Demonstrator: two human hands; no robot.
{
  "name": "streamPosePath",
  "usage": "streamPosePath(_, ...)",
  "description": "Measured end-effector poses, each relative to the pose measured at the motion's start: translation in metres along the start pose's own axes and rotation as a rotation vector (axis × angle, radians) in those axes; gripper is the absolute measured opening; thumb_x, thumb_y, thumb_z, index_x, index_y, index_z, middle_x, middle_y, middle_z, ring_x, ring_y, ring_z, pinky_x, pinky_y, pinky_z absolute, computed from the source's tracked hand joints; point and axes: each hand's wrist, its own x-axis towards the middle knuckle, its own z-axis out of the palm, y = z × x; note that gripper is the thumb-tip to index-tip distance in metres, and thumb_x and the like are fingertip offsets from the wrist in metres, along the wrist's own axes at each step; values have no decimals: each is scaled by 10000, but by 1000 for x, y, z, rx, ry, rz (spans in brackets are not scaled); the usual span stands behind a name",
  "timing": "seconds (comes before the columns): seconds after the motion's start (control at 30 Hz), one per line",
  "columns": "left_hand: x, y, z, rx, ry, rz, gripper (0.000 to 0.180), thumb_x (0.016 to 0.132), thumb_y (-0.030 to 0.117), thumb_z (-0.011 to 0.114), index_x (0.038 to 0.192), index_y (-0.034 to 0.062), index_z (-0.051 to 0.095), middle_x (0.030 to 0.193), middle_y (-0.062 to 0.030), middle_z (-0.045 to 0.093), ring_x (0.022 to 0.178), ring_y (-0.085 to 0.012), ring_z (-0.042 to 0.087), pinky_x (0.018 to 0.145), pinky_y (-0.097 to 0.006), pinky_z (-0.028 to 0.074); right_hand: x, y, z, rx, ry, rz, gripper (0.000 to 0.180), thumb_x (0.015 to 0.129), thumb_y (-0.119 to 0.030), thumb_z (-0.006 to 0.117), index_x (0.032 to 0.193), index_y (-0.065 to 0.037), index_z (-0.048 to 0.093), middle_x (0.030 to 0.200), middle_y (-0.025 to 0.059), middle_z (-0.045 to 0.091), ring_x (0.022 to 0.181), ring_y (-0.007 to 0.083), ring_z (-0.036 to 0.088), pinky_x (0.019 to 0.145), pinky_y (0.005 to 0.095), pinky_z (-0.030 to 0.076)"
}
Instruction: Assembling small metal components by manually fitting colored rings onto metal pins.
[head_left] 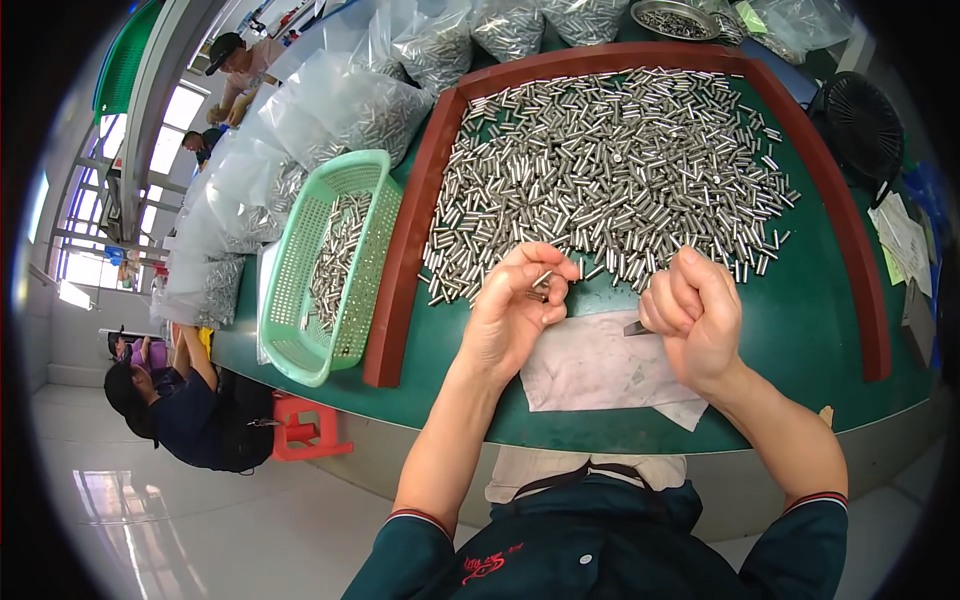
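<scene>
My left hand (512,315) is raised over the near edge of the pin pile, its fingers curled round a few small metal pins (541,284). To the right, my right hand (697,318) is closed in a fist. A dark, narrow flat-ended object (637,328) pokes out of its left side; the rest is hidden in the palm, so its kind is unclear. Beneath and between both hands lies a stained whitish cloth (590,372). Beyond them spreads a wide heap of shiny cylindrical metal pins (610,170) on the green tabletop (810,340).
A reddish-brown wooden frame (408,235) borders the pins on three sides. Left of it stands a light green perforated basket (372,245) with more pins. Clear bags of pins (375,115) line the back and left. A black fan (858,130) stands right. Other people sit at far left.
</scene>
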Motion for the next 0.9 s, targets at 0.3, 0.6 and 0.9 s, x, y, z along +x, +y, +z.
streamPosePath(0.3, 10, -33, 11, 1605, 146, 658, 128, 695, 106, 635, 786, 24, 599, 675, -123, 589, 592, -281, 570, 519, -354, 439, 0, 0, 0, 17, -17, -3, 434, 882, -223, 371, 481, -110, 246, 397, -15, 271, 372, 70, 189, 382, 237, 168)
streamPosePath(0.6, 1, -24, 15, 1058, 117, 389, 63, 777, 77, 555, 778, 14, 551, 548, -39, 527, 428, -66, 421, 416, -197, 334, 0, 0, 0, 20, -3, -6, 433, 880, -219, 375, 481, -110, 248, 395, -15, 267, 369, 68, 184, 379, 237, 164)
streamPosePath(0.9, -1, -9, -10, 29, -102, -22, 99, 826, 54, 488, 917, 51, 527, 790, -127, 605, 406, -3, 236, 382, -156, 206, 0, -1, 0, 24, 1, 15, 431, 879, -213, 368, 478, -110, 249, 398, -18, 262, 374, 68, 179, 383, 237, 157)
